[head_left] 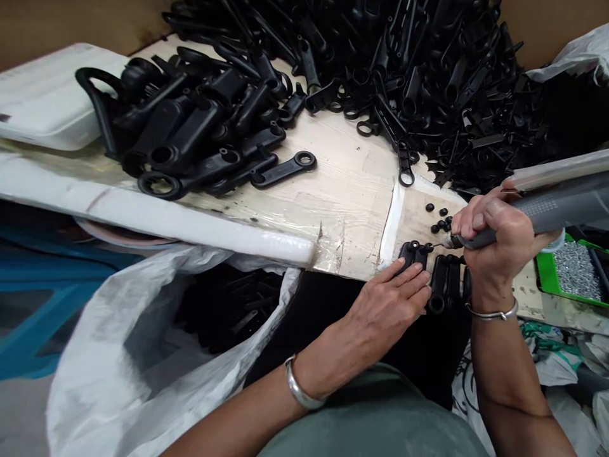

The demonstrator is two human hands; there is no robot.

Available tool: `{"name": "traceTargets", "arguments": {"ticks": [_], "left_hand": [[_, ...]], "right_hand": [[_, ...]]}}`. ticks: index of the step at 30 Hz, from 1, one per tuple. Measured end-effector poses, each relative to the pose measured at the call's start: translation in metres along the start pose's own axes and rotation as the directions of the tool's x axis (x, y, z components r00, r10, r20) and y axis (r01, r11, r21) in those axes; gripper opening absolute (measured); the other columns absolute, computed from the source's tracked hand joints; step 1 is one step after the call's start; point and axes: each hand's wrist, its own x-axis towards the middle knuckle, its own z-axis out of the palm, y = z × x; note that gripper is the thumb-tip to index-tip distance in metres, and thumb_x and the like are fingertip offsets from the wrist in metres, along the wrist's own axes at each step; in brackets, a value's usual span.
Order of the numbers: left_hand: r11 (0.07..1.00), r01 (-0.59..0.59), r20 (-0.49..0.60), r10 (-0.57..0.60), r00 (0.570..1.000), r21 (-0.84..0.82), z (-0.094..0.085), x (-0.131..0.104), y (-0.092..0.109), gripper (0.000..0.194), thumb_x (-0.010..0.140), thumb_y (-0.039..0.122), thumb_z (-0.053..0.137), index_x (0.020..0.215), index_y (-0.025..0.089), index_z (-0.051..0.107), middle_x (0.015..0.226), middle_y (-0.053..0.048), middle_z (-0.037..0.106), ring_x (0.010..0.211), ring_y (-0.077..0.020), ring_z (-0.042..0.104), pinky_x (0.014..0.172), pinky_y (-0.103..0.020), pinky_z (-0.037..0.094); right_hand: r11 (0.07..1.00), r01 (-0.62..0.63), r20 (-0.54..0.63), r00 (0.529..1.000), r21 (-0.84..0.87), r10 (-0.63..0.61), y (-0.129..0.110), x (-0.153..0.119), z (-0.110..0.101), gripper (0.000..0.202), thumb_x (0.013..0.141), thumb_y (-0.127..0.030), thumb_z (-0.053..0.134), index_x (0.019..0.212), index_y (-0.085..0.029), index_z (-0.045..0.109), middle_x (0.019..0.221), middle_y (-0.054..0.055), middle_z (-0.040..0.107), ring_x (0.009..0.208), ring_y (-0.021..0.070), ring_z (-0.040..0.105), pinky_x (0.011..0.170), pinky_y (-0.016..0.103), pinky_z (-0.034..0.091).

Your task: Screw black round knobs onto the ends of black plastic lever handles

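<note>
Head cam: right hand (497,238) wrapped round grey power driver (566,200), frame right; left hand (387,308) over black plastic parts (413,255) right of centre, can't tell if gripping; lower-right bag (464,397) print's unreadable

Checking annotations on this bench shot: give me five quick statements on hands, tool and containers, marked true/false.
1. The right hand grips a gray tool. True.
2. The left hand is on that tool too. False: it lies on a black part at the bench's near edge.
3. The green tray holds small metal pieces. True.
4. The white box sits at the picture's right side. False: it is at the left.
5. The open white sack has dark pieces inside. True.
</note>
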Motion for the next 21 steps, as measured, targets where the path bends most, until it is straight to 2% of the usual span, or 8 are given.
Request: {"name": "traceTargets", "arguments": {"ticks": [3, 6, 9, 11, 14, 16, 21], "left_hand": [[1.0, -0.01, -0.004, 0.01, 1.0, -0.02, 0.0, -0.001, 0.0, 0.017, 0.094, 0.021, 0.061, 0.109, 0.015, 0.066, 0.125, -0.007, 0.07, 0.126, -0.0207, 0.059, 0.112, -0.038, 0.042], [1.0, 0.0, 0.004, 0.0, 1.0, -0.022, -0.001, -0.001, 0.0, 0.017, 0.096, 0.02, 0.057, 0.11, 0.014, 0.066, 0.125, -0.008, 0.07, 0.128, -0.0199, 0.058, 0.113, -0.037, 0.041], [1.0, -0.018, 0.006, 0.018, 1.0, -0.011, 0.0, -0.001, -0.001, 0.019, 0.097, 0.018, 0.055, 0.113, 0.014, 0.064, 0.126, -0.008, 0.069, 0.128, -0.0189, 0.058, 0.114, -0.037, 0.039], [1.0, -0.025, 0.015, 0.025, 1.0, -0.005, 0.001, -0.002, -0.002, 0.02, 0.098, 0.019, 0.054, 0.115, 0.014, 0.063, 0.128, -0.008, 0.068, 0.13, -0.0184, 0.056, 0.115, -0.037, 0.037], [1.0, -0.017, 0.03, 0.017, 0.999, 0.0, 0.003, -0.002, -0.002, 0.022, 0.098, 0.023, 0.055, 0.117, 0.016, 0.061, 0.131, -0.007, 0.066, 0.131, -0.0189, 0.055, 0.117, -0.038, 0.036], [1.0, -0.011, 0.045, 0.011, 0.999, 0.012, 0.003, -0.001, -0.001, 0.02, 0.097, 0.021, 0.055, 0.116, 0.016, 0.061, 0.13, -0.007, 0.066, 0.13, -0.0182, 0.056, 0.117, -0.037, 0.036], [0.999, 0.001, 0.053, -0.003, 0.999, 0.045, 0.007, -0.001, 0.0, 0.021, 0.096, 0.014, 0.054, 0.116, 0.015, 0.06, 0.131, -0.006, 0.066, 0.131, -0.0175, 0.054, 0.118, -0.036, 0.034]], "right_hand": [[0.999, -0.041, 0.018, 0.999, 0.001, 0.041, 0.003, 0.0, 0.0, 0.033, 0.063, -0.021, 0.066, 0.042, -0.023, 0.041, 0.039, -0.008, 0.038, 0.032, 0.0069, 0.032, 0.032, 0.026, 0.033], [0.996, -0.08, 0.076, 0.994, -0.046, 0.083, 0.008, -0.004, -0.001, 0.04, 0.069, -0.037, 0.073, 0.046, -0.024, 0.043, 0.038, -0.008, 0.037, 0.032, 0.0086, 0.034, 0.032, 0.027, 0.035], [0.999, -0.019, 0.162, 0.986, -0.032, 0.024, 0.011, -0.009, -0.001, 0.042, 0.067, -0.051, 0.076, 0.054, -0.025, 0.047, 0.04, -0.008, 0.042, 0.032, 0.0101, 0.038, 0.032, 0.028, 0.036], [1.0, 0.02, 0.196, 0.98, 0.012, -0.022, 0.013, -0.01, -0.001, 0.034, 0.067, -0.046, 0.077, 0.061, -0.025, 0.051, 0.043, -0.008, 0.048, 0.032, 0.0105, 0.04, 0.032, 0.027, 0.036], [1.0, 0.01, 0.147, 0.989, -0.005, -0.01, 0.013, -0.009, -0.003, 0.016, 0.068, -0.022, 0.071, 0.071, -0.024, 0.055, 0.043, -0.01, 0.05, 0.033, 0.01, 0.042, 0.035, 0.026, 0.038], [1.0, -0.002, 0.128, 0.992, -0.03, 0.005, 0.011, -0.006, -0.006, 0.016, 0.065, -0.013, 0.067, 0.075, -0.023, 0.058, 0.044, -0.01, 0.05, 0.034, 0.0098, 0.043, 0.038, 0.026, 0.04], [0.996, 0.083, 0.108, 0.991, 0.014, -0.084, -0.009, 0.001, -0.016, 0.017, 0.066, -0.017, 0.065, 0.078, -0.025, 0.057, 0.047, -0.011, 0.048, 0.036, 0.0096, 0.042, 0.041, 0.026, 0.042]]}}
